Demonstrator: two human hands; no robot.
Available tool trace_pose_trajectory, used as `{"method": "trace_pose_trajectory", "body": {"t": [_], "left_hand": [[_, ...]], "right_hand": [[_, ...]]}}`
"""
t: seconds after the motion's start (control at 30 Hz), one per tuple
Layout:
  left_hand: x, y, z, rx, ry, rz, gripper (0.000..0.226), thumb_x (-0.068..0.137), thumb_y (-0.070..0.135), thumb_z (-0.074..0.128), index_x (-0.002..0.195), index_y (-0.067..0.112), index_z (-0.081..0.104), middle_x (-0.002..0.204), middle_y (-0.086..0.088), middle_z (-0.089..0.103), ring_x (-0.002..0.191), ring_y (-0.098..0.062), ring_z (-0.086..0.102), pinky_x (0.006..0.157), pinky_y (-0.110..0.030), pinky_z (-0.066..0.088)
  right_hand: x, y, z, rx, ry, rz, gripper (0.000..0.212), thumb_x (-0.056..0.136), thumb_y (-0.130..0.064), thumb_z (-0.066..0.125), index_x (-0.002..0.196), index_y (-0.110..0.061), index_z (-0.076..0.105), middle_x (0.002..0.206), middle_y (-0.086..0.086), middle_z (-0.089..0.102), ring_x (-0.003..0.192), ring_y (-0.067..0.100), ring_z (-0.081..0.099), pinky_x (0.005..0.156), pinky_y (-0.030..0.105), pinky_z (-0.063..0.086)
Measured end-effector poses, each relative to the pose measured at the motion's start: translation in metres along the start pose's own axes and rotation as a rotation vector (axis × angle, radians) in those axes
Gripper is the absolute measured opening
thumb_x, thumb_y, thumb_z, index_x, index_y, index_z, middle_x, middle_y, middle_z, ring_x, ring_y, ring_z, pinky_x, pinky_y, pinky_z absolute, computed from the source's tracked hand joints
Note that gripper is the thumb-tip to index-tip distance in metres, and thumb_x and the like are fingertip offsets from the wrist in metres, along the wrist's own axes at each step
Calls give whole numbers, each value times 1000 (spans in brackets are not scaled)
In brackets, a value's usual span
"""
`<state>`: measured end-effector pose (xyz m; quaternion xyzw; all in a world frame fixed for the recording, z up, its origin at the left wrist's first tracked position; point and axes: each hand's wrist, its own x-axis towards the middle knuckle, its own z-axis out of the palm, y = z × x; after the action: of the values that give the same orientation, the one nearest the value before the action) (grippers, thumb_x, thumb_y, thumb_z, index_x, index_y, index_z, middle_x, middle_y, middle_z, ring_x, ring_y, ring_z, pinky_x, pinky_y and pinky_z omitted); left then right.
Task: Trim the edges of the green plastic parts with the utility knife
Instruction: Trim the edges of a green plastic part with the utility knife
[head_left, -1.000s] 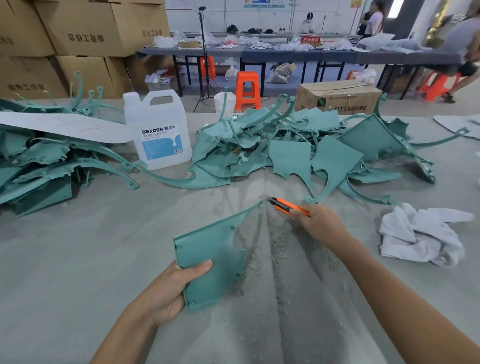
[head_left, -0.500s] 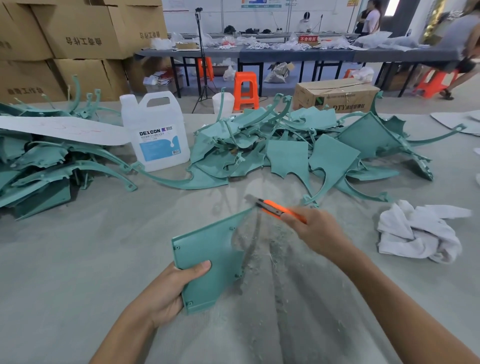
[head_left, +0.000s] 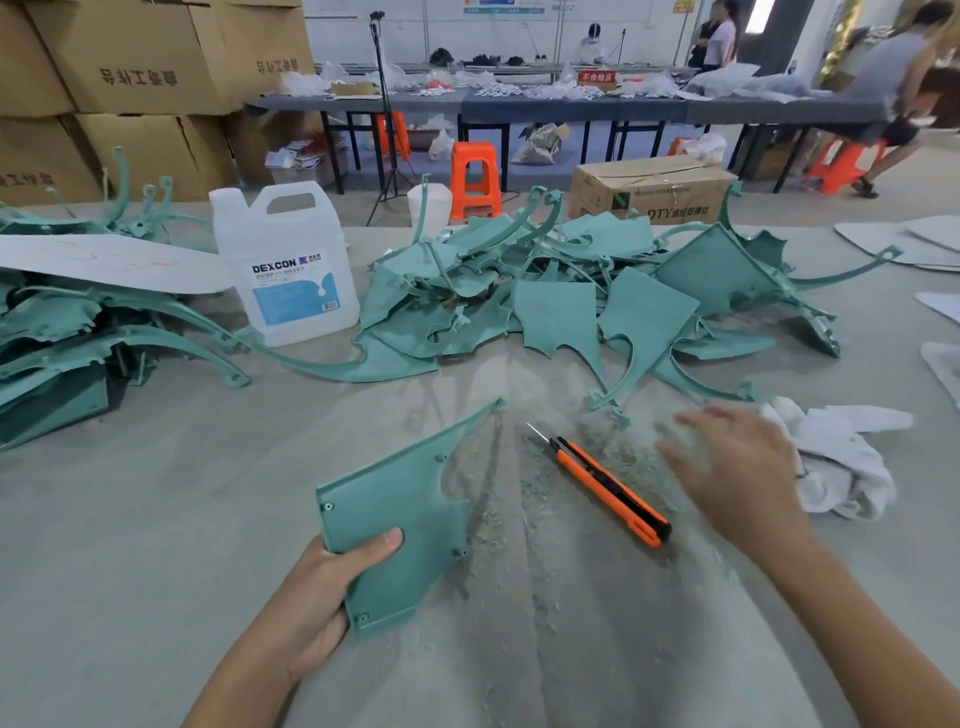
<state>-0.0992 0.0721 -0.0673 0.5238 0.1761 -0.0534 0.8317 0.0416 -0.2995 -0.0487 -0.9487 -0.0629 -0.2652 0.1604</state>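
Observation:
My left hand (head_left: 332, 592) grips the near edge of a flat green plastic part (head_left: 400, 514), thumb on top, its pointed tip aimed away from me. The orange utility knife (head_left: 605, 486) lies on the table to the right of the part, blade out and pointing away. My right hand (head_left: 737, 467) hovers empty just right of the knife with fingers spread, blurred by motion. A large pile of green parts (head_left: 571, 291) fills the middle of the table, and another stack of green parts (head_left: 67, 338) lies at the left.
A white DEXCON jug (head_left: 285, 265) stands behind the held part. A crumpled white cloth (head_left: 841, 457) lies at the right. Plastic shavings (head_left: 519, 519) cover the table around the knife. Cardboard boxes, orange stools and people at tables stand beyond the table.
My right hand was holding the knife at the part's tip; it has let the knife go onto the table and moved right, now empty. My left hand still holds the part.

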Motion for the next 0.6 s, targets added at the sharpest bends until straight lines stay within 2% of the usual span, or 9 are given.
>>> {"method": "trace_pose_trajectory", "body": {"t": [0.07, 0.13, 0.2, 0.3, 0.37, 0.43, 0.5, 0.53, 0.6], "left_hand": [[0, -1, -2, -32, 25, 6, 31, 76, -2, 69, 105, 4, 76, 117, -25, 70, 99, -39, 72, 73, -43, 62], [-1, -3, -8, -81, 19, 6, 34, 73, -4, 65, 104, 3, 75, 119, -28, 68, 99, -42, 71, 77, -49, 62], [-1, -2, -10, -148, 1, -2, 34, 74, -2, 62, 105, 3, 76, 121, -28, 67, 101, -42, 70, 78, -50, 61], [-3, 2, -6, -219, 14, -30, 32, 79, 5, 62, 108, 2, 76, 122, -26, 67, 100, -40, 72, 76, -50, 62], [-8, 4, -1, -250, 16, -56, 31, 84, 10, 61, 110, 3, 75, 124, -25, 67, 99, -39, 72, 78, -53, 61], [-14, 5, 4, -288, -16, -79, 33, 86, 14, 59, 114, 3, 74, 126, -24, 66, 104, -41, 70, 81, -56, 59], [-21, 9, 14, -321, -47, -84, 35, 85, 16, 60, 114, 4, 74, 127, -23, 66, 108, -40, 69, 83, -54, 59], [-26, 11, 24, -318, -53, -79, 36, 84, 19, 62, 114, 5, 74, 127, -22, 66, 108, -38, 69, 83, -51, 60], [-35, 14, 46, -266, -97, -54, 37, 83, 27, 64, 114, 11, 76, 127, -19, 67, 110, -35, 69, 81, -45, 61]], "right_hand": [[12, 34, -13, -70, -61, 208, 47, 93, -58, 58, 132, -31, 60, 145, 14, 48, 137, 40, 38, 111, 60, 27], [11, 64, -18, -115, -263, 381, 61, 90, -66, 53, 145, -43, 41, 159, 11, 29, 147, 37, 21, 117, 60, 17], [-4, 79, -15, -139, -350, 432, 61, 91, -62, 52, 147, -43, 36, 157, 9, 35, 144, 37, 28, 114, 60, 23], [-21, 84, -11, -93, -167, 410, 45, 95, -36, 62, 139, -26, 55, 133, 21, 59, 121, 46, 52, 101, 59, 41], [-18, 76, -18, 7, -59, 380, 33, 96, -18, 64, 128, -12, 63, 117, 30, 64, 106, 51, 57, 91, 58, 47], [-14, 56, -28, 151, 18, 323, 24, 100, -21, 56, 119, -12, 66, 114, 21, 66, 107, 43, 56, 89, 44, 45], [-11, 16, -43, 271, 91, 255, 32, 98, -33, 46, 115, -18, 68, 111, 8, 67, 107, 30, 53, 83, 29, 34], [-11, -9, -51, 339, 138, 200, 34, 97, -35, 45, 115, -19, 69, 108, 3, 67, 103, 24, 52, 82, 25, 32], [-19, -67, -62, 505, 189, 33, 32, 98, -39, 47, 116, -25, 68, 109, -10, 63, 100, 15, 52, 85, 20, 36]]}}
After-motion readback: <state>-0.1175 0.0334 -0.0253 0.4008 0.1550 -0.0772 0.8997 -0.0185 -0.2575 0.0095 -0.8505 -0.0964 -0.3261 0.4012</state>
